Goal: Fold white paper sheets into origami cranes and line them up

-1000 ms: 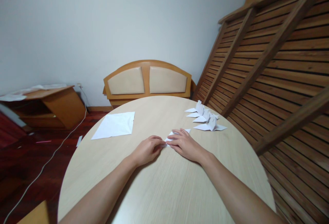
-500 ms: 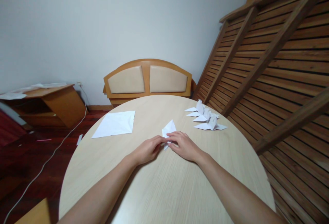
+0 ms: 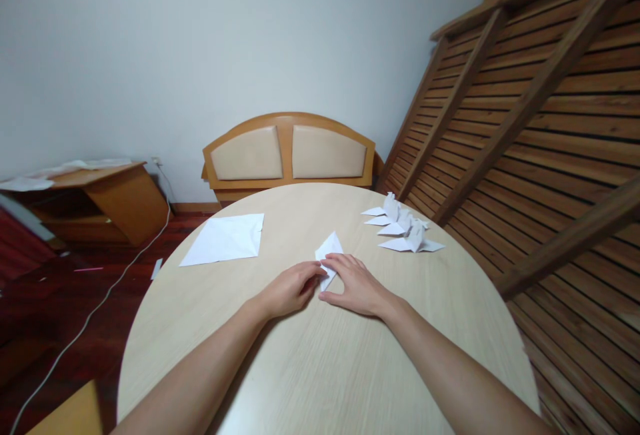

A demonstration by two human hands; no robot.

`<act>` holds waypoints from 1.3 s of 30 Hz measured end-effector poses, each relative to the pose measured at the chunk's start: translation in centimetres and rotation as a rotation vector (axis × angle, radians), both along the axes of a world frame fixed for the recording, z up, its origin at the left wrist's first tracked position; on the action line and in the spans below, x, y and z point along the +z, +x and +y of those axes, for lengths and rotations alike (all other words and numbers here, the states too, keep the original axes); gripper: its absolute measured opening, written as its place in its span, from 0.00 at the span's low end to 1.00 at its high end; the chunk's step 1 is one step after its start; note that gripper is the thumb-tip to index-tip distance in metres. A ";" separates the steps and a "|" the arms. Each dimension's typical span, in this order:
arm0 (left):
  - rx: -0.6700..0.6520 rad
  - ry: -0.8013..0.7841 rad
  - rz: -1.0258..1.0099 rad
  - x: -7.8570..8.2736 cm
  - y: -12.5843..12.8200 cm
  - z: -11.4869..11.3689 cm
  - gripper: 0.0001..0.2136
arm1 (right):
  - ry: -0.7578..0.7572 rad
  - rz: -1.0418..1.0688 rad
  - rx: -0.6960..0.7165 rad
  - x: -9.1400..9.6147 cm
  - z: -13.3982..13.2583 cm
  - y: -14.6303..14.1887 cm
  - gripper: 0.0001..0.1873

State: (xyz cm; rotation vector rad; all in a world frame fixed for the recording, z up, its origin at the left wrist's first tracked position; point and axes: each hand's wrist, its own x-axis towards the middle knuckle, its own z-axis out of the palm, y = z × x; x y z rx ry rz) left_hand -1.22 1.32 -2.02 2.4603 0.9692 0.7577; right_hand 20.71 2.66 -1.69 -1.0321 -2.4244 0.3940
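Observation:
A small piece of white folded paper [image 3: 330, 244], roughly diamond-shaped, lies on the table in front of me. My left hand [image 3: 299, 283] is at its left edge, fingers curled and their tips pinching the paper near its middle. From the right, my right hand [image 3: 350, 282] holds the paper down. Its fingers press on the upper part, and the thumb reaches the lower tip, with a gap between thumb and fingers. Both hands partly hide the folds.
Several folded paper birds [image 3: 414, 238] stand in a row at the right of the round table [image 3: 320, 368]. White paper sheets [image 3: 225, 240] lie at the left. Beyond are a wooden headboard [image 3: 286, 148], a leaning slatted wooden frame [image 3: 540, 135] and a low cabinet [image 3: 130, 202].
My right thumb has moved down and away from its fingers, to the paper's lower tip. More of the paper's lower part shows. My left hand has barely shifted.

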 end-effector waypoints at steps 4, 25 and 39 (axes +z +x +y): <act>-0.008 0.006 0.010 0.5 0.1 -0.3 0.12 | -0.036 0.071 0.097 -0.1 0.6 0.7 0.34; 0.116 0.101 0.178 -0.9 0.2 -0.2 0.22 | -0.159 -0.251 -0.074 -0.5 0.3 1.0 0.37; 0.151 0.140 0.144 0.0 0.7 -0.6 0.18 | 0.084 0.058 -0.160 -0.8 2.5 0.7 0.16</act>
